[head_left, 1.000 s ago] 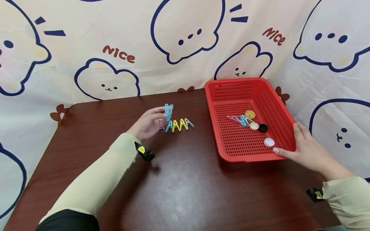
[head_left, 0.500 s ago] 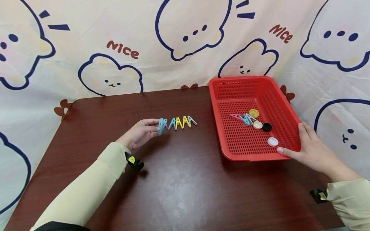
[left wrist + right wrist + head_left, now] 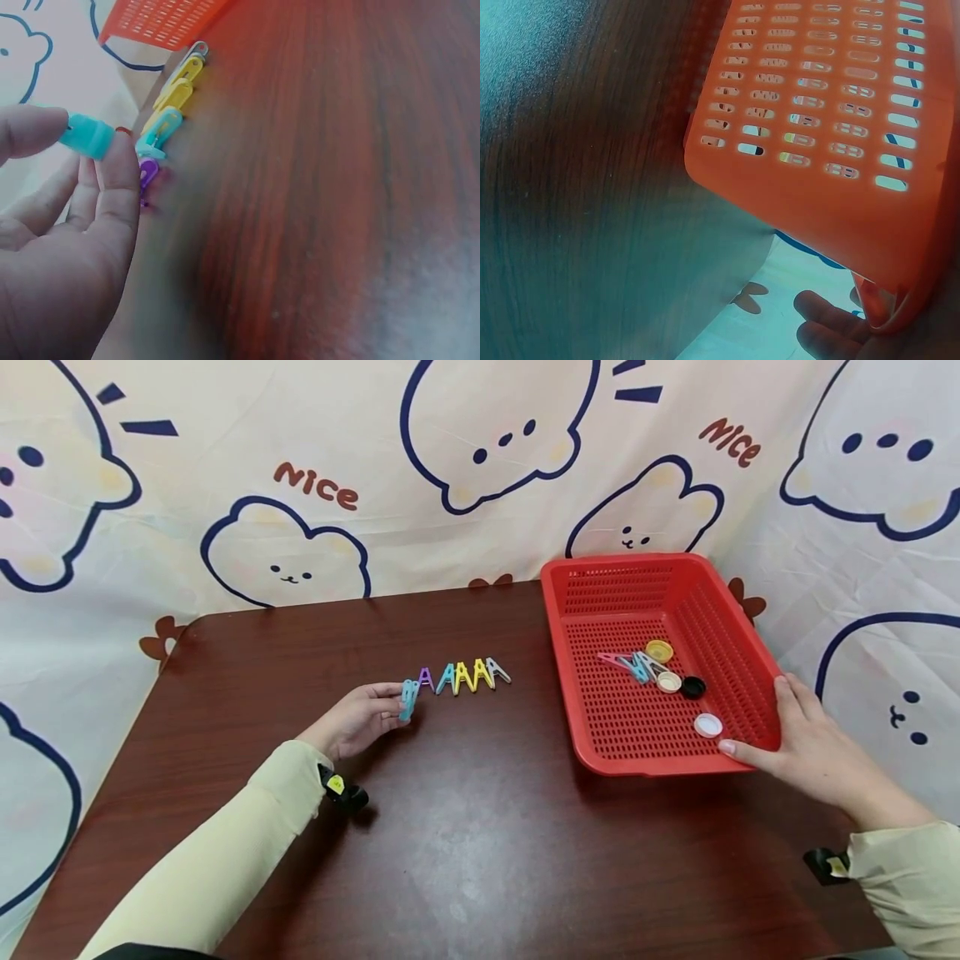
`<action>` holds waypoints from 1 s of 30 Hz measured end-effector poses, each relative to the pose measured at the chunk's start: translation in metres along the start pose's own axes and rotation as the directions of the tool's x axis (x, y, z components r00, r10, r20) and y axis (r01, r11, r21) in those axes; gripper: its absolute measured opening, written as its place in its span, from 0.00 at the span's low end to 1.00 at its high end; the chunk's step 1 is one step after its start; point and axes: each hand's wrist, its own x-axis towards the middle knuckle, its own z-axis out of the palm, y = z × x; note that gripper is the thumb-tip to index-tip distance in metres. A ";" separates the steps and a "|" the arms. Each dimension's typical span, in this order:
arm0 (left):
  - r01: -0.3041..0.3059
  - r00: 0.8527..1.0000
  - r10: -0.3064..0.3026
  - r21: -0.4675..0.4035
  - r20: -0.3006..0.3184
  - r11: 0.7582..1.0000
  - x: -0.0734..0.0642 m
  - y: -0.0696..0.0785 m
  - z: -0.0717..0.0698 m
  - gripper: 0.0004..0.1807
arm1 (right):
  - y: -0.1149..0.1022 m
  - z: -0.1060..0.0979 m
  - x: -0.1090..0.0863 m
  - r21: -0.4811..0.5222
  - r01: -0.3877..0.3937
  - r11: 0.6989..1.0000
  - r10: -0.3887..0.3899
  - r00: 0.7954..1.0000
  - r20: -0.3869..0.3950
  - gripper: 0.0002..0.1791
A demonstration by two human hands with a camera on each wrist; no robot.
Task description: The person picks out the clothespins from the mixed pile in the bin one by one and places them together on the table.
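Pinching light-blue clip [image 3: 408, 700] between thumb and fingertip, left fingers [image 3: 116, 176] hang just beside purple clip [image 3: 426, 673]; whether clips touch, cannot tell. Main risk: small hold twisting, clip dropping to desk [image 3: 487, 827] under fingertips. Second: sideways bump toppling purple clip, then second blue clip [image 3: 446, 675], two yellow clips [image 3: 462, 668], grey clip [image 3: 497, 668] beyond fingertips; narrow legs look tippy. Right fingers [image 3: 832, 319] grip red basket [image 3: 660, 766] by near corner; stray tug could shift it, sliding white cap [image 3: 708, 725] near thumb.
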 end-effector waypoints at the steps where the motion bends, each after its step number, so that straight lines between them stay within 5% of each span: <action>1: 0.007 1.000 -0.007 0.000 -0.005 1.000 0.000 -0.001 -0.001 0.27 | 0.000 0.000 0.000 0.001 -0.001 1.000 0.001 1.000 -0.001 0.69; 15: 0.012 0.999 -0.014 -0.054 -0.040 0.998 0.006 -0.008 0.008 0.15 | 0.000 -0.001 0.001 -0.007 -0.010 1.000 0.010 1.000 0.009 0.69; 30: 0.017 1.000 -0.016 0.027 -0.025 1.000 0.044 -0.014 0.086 0.08 | -0.001 0.000 0.000 -0.001 -0.010 1.000 0.010 1.000 -0.003 0.69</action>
